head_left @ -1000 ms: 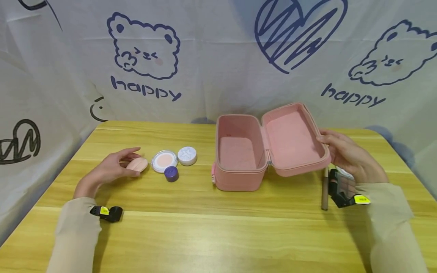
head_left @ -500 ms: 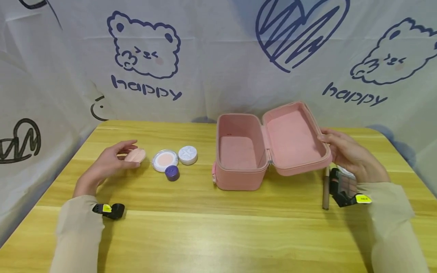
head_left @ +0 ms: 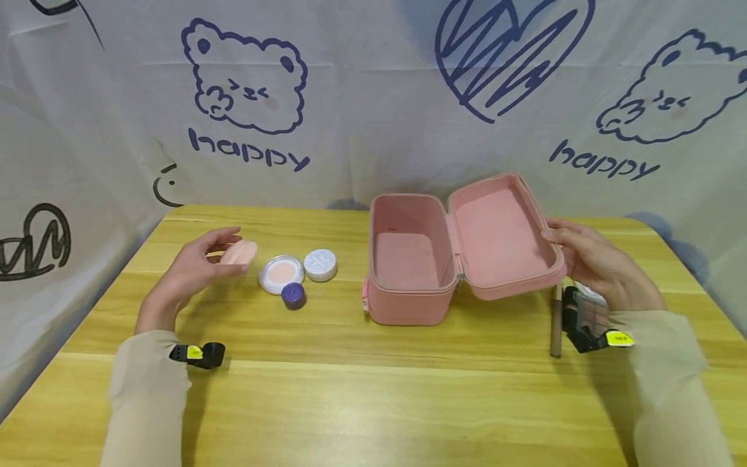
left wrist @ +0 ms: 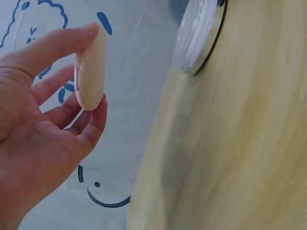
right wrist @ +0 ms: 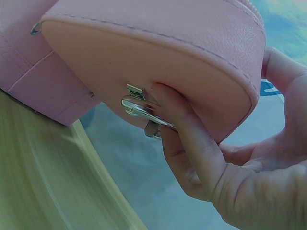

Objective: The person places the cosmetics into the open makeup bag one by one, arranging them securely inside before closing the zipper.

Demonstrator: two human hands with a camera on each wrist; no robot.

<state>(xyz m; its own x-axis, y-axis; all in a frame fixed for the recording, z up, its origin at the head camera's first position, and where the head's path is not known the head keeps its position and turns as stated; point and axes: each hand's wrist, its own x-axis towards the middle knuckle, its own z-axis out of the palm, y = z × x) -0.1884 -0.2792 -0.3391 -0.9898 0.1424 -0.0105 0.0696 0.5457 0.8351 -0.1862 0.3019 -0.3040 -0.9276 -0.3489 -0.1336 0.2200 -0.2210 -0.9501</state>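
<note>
My left hand (head_left: 192,272) pinches a round, pale pink powder puff (head_left: 240,254) between thumb and fingers, at the left of the table. In the left wrist view the puff (left wrist: 93,72) is seen edge-on, held up clear of the wood. My right hand (head_left: 607,266) grips the right edge of the raised lid (head_left: 502,227) of a pink cosmetic case (head_left: 408,308). The case stands open with its inside bare. Seen from the right wrist, the fingers lie under the lid's outer face (right wrist: 120,62), beside a metal handle (right wrist: 144,112).
Right of the puff lie a round compact (head_left: 282,275), a purple cap (head_left: 294,296) and a white round box with a star (head_left: 320,265). Under my right wrist are a thin brown stick (head_left: 556,327) and a clear-lidded palette (head_left: 592,314), partly covered. A printed cloth (head_left: 373,130) hangs behind the table.
My left hand has lifted the powder puff upward, away from me, and turned it more edge-on. The right hand and the lid have stayed in place.
</note>
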